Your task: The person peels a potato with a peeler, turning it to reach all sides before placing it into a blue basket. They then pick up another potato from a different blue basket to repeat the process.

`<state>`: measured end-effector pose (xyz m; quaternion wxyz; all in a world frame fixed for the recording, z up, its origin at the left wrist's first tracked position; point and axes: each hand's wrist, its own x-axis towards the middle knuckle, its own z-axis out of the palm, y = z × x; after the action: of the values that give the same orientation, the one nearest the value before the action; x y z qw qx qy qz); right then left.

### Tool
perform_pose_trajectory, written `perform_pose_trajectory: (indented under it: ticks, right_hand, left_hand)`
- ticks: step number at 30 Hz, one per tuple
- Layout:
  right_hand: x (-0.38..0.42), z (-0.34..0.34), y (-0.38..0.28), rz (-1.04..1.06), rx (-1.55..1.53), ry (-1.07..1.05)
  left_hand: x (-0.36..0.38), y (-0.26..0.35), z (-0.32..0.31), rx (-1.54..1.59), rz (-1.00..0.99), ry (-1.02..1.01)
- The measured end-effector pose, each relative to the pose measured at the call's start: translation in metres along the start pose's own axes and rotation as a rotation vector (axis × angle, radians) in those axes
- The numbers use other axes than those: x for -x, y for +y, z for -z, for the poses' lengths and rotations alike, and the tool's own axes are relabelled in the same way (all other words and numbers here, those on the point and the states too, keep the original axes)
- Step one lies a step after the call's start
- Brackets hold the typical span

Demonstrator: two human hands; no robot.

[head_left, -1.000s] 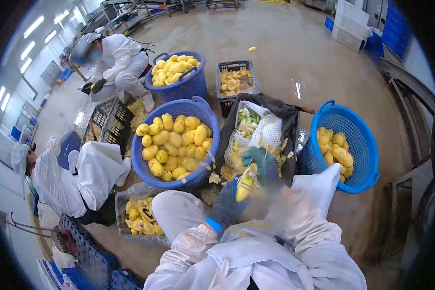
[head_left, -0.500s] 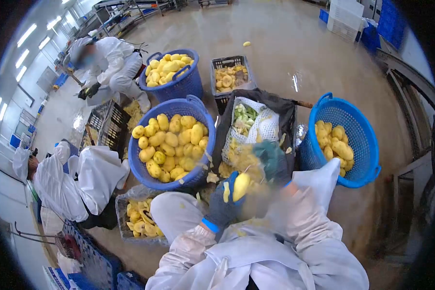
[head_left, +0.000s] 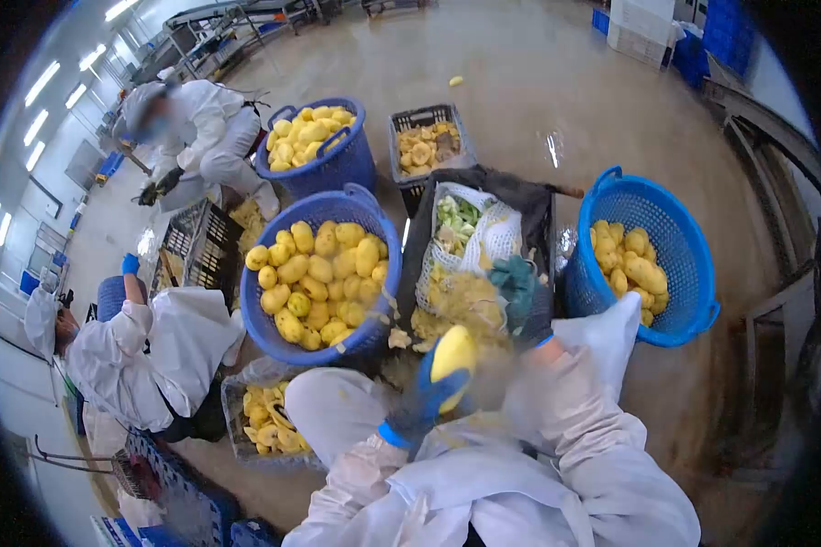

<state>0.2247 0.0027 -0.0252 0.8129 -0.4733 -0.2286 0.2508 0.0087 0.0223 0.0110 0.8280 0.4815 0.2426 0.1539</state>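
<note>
My left hand (head_left: 417, 401), in a dark blue glove, is closed around a smooth yellow potato (head_left: 453, 354), which stands tilted up out of the fingers. My right hand (head_left: 523, 296), in a green and dark glove, is held over the right side of a black-lined crate (head_left: 420, 251). Its fingers look curled; whatever is in them is hidden. Below and between the hands, peelings (head_left: 461, 301) lie heaped in that crate beside white netting (head_left: 495, 235) and green scraps (head_left: 456, 223). A blur covers the area by my right wrist.
A purple basket of potatoes (head_left: 382, 219) stands left, a blue basket (head_left: 680, 246) right. Farther off are another purple basket (head_left: 342, 173) and a crate of scraps (head_left: 436, 179). A scrap crate (head_left: 233, 415) sits by my left knee. Two co-workers (head_left: 214, 118) in white sit at left.
My left hand has turned the potato more upright and raised it slightly. My right hand has moved away from it, up and right. The nearer co-worker's blue-gloved hand now shows, raised.
</note>
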Motion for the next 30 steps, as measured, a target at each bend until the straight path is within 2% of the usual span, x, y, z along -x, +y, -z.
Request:
perform_pose_trajectory:
  ticks: [1,2,4,5,6,8,10,13,14,17,18,21,22,25,27,29,30]
  right_hand:
    - [0.013,-0.014,-0.016,0.104,0.132,-0.099]
    - [0.017,-0.021,-0.024,0.261,0.413,-0.296]
    - [-0.001,0.020,0.019,0.213,0.485,-0.168]
    - [-0.010,0.016,0.012,0.196,0.516,-0.115]
    - [-0.007,0.014,0.005,-0.062,0.034,0.074]
    - [0.007,-0.008,-0.021,0.100,0.188,-0.119]
    - [0.019,-0.015,-0.015,0.261,0.399,-0.337]
    - [-0.015,0.033,0.037,-0.040,0.157,-0.039]
    - [-0.030,0.052,0.042,-0.092,-0.202,-0.029]
    - [0.011,-0.015,-0.034,0.160,0.331,-0.063]
    - [0.014,-0.018,-0.026,0.009,0.034,-0.234]
    - [-0.009,0.028,0.022,-0.086,0.125,-0.074]
    - [-0.022,0.057,0.046,0.097,0.385,-0.140]
    - [0.011,0.003,-0.012,-0.005,0.019,-0.052]
    - [0.009,0.003,0.005,-0.123,-0.069,-0.167]
    - [0.004,0.012,0.023,-0.048,-0.141,-0.187]
    - [-0.007,0.022,0.035,0.028,-0.027,-0.185]
  left_hand:
    - [-0.004,-0.009,0.009,-0.048,-0.002,-0.043]
    - [-0.008,-0.018,0.018,-0.095,-0.006,-0.085]
    - [0.005,0.003,-0.003,0.129,0.100,-0.097]
    - [0.009,0.003,-0.007,0.203,0.112,-0.098]
    - [0.006,0.008,-0.006,0.268,0.120,-0.105]
    - [-0.003,0.004,-0.001,0.235,0.058,-0.058]
    - [-0.007,-0.011,0.007,0.208,0.046,-0.067]
    - [-0.006,-0.009,0.007,0.113,0.012,-0.100]
    - [-0.007,-0.003,0.007,0.071,-0.019,-0.080]
    - [-0.001,-0.005,0.002,-0.012,-0.023,0.006]
    - [-0.003,-0.005,-0.002,0.033,-0.029,-0.002]
    - [0.005,-0.001,-0.009,0.080,-0.031,-0.043]
    - [0.004,0.002,-0.007,0.079,-0.037,-0.057]
    - [0.004,0.001,-0.001,0.242,0.077,-0.021]
    - [0.000,0.002,-0.004,0.307,0.090,-0.017]
    - [0.005,0.007,-0.009,0.479,0.190,-0.023]
    - [0.005,0.005,-0.008,0.504,0.166,0.003]
